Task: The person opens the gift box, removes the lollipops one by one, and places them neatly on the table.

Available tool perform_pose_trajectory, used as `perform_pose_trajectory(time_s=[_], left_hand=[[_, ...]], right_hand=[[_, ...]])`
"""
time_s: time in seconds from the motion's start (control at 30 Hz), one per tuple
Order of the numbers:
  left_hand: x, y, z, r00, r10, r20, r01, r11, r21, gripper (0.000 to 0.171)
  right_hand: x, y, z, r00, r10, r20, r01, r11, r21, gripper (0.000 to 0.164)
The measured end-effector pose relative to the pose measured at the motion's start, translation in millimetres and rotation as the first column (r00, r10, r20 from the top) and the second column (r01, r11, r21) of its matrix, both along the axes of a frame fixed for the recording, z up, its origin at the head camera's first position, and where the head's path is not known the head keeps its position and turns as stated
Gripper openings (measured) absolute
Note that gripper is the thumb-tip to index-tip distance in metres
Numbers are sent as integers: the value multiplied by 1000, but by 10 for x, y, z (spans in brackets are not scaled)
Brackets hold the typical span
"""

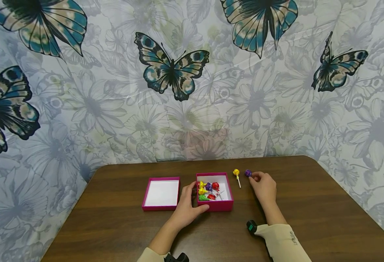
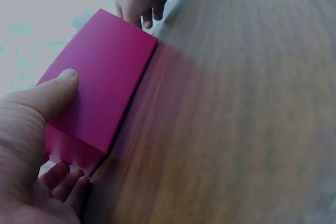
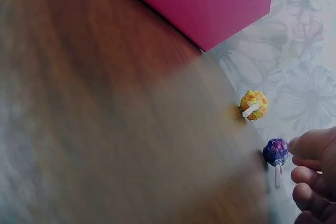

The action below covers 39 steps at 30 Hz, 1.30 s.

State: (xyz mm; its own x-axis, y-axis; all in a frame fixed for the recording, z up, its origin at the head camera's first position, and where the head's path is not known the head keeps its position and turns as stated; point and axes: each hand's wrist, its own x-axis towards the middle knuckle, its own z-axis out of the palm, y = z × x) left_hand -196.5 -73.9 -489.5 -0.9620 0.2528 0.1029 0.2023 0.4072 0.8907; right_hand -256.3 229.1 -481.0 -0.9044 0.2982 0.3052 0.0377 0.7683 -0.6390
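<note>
My left hand [image 1: 186, 209] holds the pink box [image 1: 215, 206] at its left front corner. The thumb lies on the front wall, the other fingers along the left side. Inside sit several wrapped lollipops in yellow, red, green and purple, bunched mostly to the left. Right of the box, my right hand [image 1: 264, 186] pinches a purple lollipop [image 3: 275, 152] by its wrapped head with the fingertips; its white stick shows free in the right wrist view. Beside it lies a yellow lollipop [image 1: 236, 172], stick towards me.
A shallow pink lid [image 1: 161, 193] with a white inside lies left of the box. Everything stands on a brown wooden table [image 1: 113, 225], its back edge close behind the lollipops. A cloth printed with butterflies and flowers [image 1: 192, 120] hangs behind the table.
</note>
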Motion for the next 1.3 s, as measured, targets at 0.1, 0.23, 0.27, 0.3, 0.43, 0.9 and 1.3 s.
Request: perform_pose_trajectory(time_s=[0.1,0.23,0.27,0.3,0.43,0.9,1.3], left_hand=[[5,0,5,1000,3,2,-3,1000,-4,96],[12,-5,9,1000,1,2,-1,1000,-9,96],[13,-5,9,1000,2,3,-2,1000,-9,97],[12,-5,8,1000,1,3,-1,1000,-8,97],[9,-4,11,1000,0,9,0,1000,-2,97],[13,-1,1,1000,-3,-8,3,1000,1,95],[15,3,12,1000,4,10,-3,1000,-8,96]], right_hand=[[8,-30,50,1000,-14,2,14,1000,5,22],[28,-86,139,1000,-15,-14,15,1000,9,22],[34,-101,160,1000,-11,-26,12,1000,11,21],[41,-116,182,999,-6,-39,7,1000,15,21],[58,-178,250,995,19,-96,-18,1000,16,19],[147,-489,454,965,149,-214,-145,989,35,13],[251,-781,493,961,248,-121,-245,969,43,12]])
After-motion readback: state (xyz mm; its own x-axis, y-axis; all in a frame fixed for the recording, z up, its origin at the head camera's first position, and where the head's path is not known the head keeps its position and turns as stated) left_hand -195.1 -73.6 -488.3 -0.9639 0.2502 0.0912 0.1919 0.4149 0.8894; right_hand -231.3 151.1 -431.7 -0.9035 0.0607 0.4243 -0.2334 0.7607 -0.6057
